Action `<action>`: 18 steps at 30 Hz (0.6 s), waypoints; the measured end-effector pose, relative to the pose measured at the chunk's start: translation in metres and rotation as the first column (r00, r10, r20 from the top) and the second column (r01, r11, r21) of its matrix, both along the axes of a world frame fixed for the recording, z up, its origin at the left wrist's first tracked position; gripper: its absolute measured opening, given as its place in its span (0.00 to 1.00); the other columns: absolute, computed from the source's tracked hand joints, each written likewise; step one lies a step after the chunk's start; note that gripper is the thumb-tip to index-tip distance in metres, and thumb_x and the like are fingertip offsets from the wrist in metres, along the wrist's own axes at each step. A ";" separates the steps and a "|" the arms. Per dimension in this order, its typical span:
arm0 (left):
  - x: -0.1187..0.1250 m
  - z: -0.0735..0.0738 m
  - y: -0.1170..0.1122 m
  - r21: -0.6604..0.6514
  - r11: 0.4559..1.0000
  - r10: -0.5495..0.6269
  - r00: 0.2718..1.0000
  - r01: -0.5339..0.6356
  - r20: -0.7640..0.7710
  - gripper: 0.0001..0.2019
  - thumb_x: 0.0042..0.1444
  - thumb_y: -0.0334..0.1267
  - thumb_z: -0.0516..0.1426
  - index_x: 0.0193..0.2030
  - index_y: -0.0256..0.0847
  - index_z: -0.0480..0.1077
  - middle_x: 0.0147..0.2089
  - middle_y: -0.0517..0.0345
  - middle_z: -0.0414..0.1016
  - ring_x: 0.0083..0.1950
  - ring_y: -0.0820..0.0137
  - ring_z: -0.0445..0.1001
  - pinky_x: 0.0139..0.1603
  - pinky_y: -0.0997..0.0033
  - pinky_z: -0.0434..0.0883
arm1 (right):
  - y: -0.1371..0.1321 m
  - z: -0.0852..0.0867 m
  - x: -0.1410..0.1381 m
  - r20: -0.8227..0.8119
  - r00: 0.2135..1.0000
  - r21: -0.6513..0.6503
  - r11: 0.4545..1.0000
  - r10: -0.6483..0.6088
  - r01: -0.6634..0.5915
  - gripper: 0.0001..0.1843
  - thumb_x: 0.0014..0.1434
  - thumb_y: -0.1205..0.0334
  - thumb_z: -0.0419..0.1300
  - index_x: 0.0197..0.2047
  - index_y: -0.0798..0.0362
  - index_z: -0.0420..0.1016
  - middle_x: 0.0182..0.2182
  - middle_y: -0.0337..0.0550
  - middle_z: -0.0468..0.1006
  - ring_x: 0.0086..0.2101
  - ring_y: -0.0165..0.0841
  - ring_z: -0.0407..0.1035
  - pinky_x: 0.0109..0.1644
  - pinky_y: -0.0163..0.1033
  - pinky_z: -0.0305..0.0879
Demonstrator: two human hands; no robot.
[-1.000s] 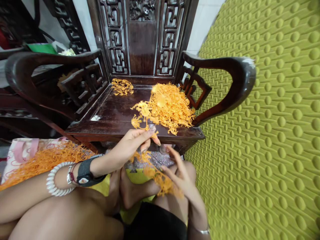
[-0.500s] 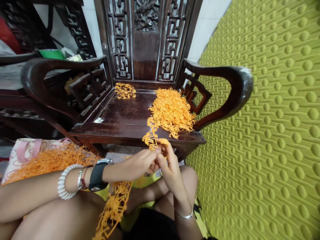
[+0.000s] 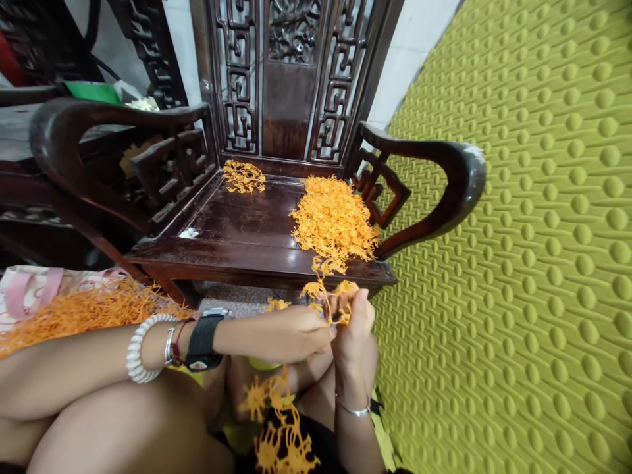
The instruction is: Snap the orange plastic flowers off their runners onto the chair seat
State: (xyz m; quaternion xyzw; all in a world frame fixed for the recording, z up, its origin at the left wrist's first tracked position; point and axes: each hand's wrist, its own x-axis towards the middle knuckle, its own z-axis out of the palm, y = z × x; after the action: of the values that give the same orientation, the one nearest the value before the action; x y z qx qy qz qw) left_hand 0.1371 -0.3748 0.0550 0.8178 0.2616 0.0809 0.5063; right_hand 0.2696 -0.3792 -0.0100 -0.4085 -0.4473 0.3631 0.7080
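Note:
My left hand (image 3: pixel 303 332) is closed in a pinch on a lacy orange strip (image 3: pixel 340 304) of thin, leggy, spider-like shapes. My right hand (image 3: pixel 354 332) curls around the same strip just beside it, thumb up. Some of its fingers are hidden behind the strip. Part of the strip stands up above my hands toward the chair's front edge. Below the left wrist hangs a longer orange length (image 3: pixel 286 434), blurred; whether it joins the held strip cannot be seen. Ahead, a heap of small orange leggy pieces (image 3: pixel 336 220) lies on the dark wooden chair seat (image 3: pixel 247 220).
A smaller orange lacy bunch (image 3: pixel 244 176) lies at the seat's back left. Curved armrests (image 3: pixel 464 184) flank the seat. At left, a white bag with pink handles (image 3: pixel 29 289) sits beside a mass of orange strands (image 3: pixel 108 306). A green padded wall (image 3: pixel 518 296) borders the right.
Both hands have shifted right and slightly down with the strip. My right fingers have curled in more around it. The hanging orange length has swung to the right.

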 end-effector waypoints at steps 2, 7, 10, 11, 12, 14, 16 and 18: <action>0.002 -0.002 0.000 0.050 0.999 0.014 1.000 -0.013 -0.010 0.17 0.61 0.35 0.42 0.20 0.39 0.52 0.20 0.64 0.55 0.23 0.76 0.55 0.25 0.72 0.53 | -0.004 0.002 -0.002 0.036 0.999 -0.001 1.000 0.012 -0.011 0.18 0.63 0.43 0.48 0.35 0.50 0.62 0.25 0.35 0.66 0.22 0.26 0.61 0.25 0.32 0.58; 0.007 -0.012 0.002 0.051 0.998 0.046 0.999 -0.045 -0.017 0.15 0.59 0.32 0.43 0.21 0.39 0.54 0.21 0.62 0.59 0.24 0.76 0.58 0.26 0.73 0.54 | -0.010 -0.003 -0.002 0.279 0.930 0.163 0.966 -0.241 0.201 0.23 0.60 0.41 0.49 0.48 0.50 0.62 0.37 0.44 0.67 0.32 0.32 0.65 0.34 0.37 0.64; 0.007 -0.017 0.004 -0.038 0.999 0.036 0.999 -0.036 0.002 0.14 0.58 0.33 0.43 0.21 0.39 0.56 0.21 0.62 0.61 0.23 0.76 0.60 0.26 0.74 0.57 | -0.006 -0.009 0.004 0.334 0.817 0.382 0.860 -0.471 0.339 0.20 0.55 0.44 0.58 0.42 0.51 0.63 0.33 0.42 0.64 0.31 0.32 0.62 0.35 0.38 0.63; 0.007 -0.017 0.004 -0.086 0.996 0.038 0.999 -0.036 0.016 0.14 0.58 0.33 0.43 0.22 0.39 0.58 0.21 0.62 0.62 0.23 0.76 0.60 0.26 0.75 0.58 | -0.004 -0.011 0.006 0.321 0.793 0.411 0.831 -0.518 0.376 0.19 0.55 0.47 0.59 0.42 0.51 0.63 0.33 0.42 0.64 0.32 0.32 0.62 0.35 0.38 0.62; 0.006 -0.017 0.005 -0.130 0.991 0.040 0.999 -0.036 0.031 0.13 0.58 0.32 0.43 0.23 0.39 0.59 0.21 0.62 0.63 0.23 0.76 0.61 0.26 0.75 0.59 | -0.003 -0.012 0.007 0.306 0.782 0.406 0.817 -0.543 0.409 0.18 0.55 0.49 0.59 0.42 0.50 0.62 0.34 0.42 0.63 0.32 0.32 0.63 0.35 0.38 0.62; 0.006 -0.016 0.005 -0.176 0.983 0.058 0.997 -0.047 0.056 0.12 0.59 0.32 0.43 0.26 0.38 0.62 0.21 0.62 0.66 0.23 0.76 0.63 0.27 0.77 0.62 | -0.001 -0.012 0.008 0.268 0.788 0.323 0.822 -0.555 0.469 0.17 0.56 0.52 0.60 0.43 0.50 0.60 0.35 0.42 0.63 0.33 0.32 0.64 0.36 0.38 0.63; 0.007 -0.014 0.006 -0.193 0.977 0.102 0.992 -0.085 0.075 0.11 0.60 0.33 0.43 0.31 0.38 0.63 0.22 0.62 0.69 0.23 0.77 0.65 0.28 0.77 0.64 | -0.003 -0.011 0.008 0.215 0.807 0.216 0.833 -0.550 0.510 0.17 0.56 0.53 0.60 0.44 0.49 0.58 0.36 0.41 0.64 0.31 0.30 0.64 0.36 0.37 0.64; 0.007 -0.014 0.006 -0.220 0.966 0.154 0.985 -0.132 0.084 0.12 0.62 0.35 0.43 0.34 0.37 0.64 0.23 0.62 0.70 0.23 0.76 0.66 0.28 0.77 0.65 | -0.005 -0.009 0.009 0.218 0.837 0.129 0.865 -0.502 0.485 0.16 0.57 0.52 0.60 0.42 0.50 0.59 0.33 0.38 0.65 0.28 0.28 0.63 0.32 0.34 0.63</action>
State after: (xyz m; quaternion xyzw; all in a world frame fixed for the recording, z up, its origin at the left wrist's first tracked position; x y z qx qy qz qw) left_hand 0.1445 -0.3690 0.0406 0.7325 0.3012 0.1295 0.5967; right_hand 0.2784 -0.3840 -0.0192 -0.5267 -0.4230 0.0998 0.7306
